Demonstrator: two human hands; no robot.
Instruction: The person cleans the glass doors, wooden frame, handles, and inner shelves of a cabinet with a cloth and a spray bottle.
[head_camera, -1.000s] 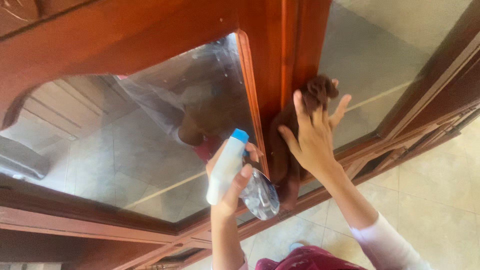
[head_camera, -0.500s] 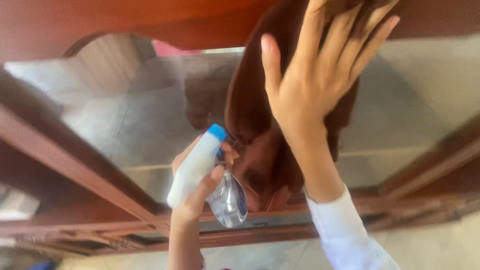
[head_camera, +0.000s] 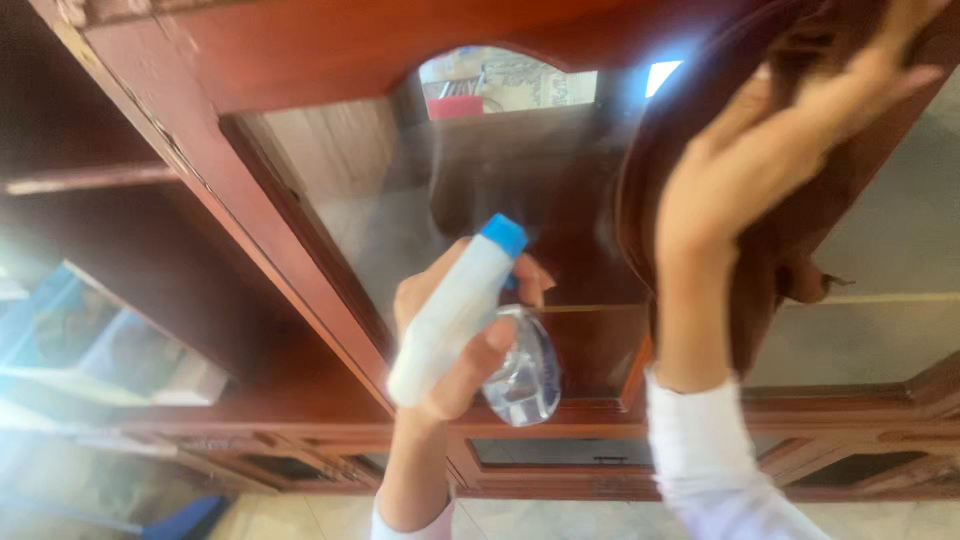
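Nearest to me, my left hand (head_camera: 450, 340) is wrapped around a spray bottle (head_camera: 470, 315) with a white body, blue cap and clear lower part, its nozzle turned toward the glass pane (head_camera: 400, 200) of the wooden cabinet door (head_camera: 300, 60). I judge the spraying goes best with the nozzle held squarely at the pane and well off the wood, so the mist lands on glass only. To the right, my right hand (head_camera: 750, 170) presses flat, fingers spread, on a dark brown cloth (head_camera: 700, 200) that hangs against the frame beside the pane; it is blurred, so I cannot tell how firmly it grips. I would keep that cloth clear of the spray path. Farther left, open shelves (head_camera: 110, 330) hold blurred bluish items; the frame's upright post stands between them and the pane.
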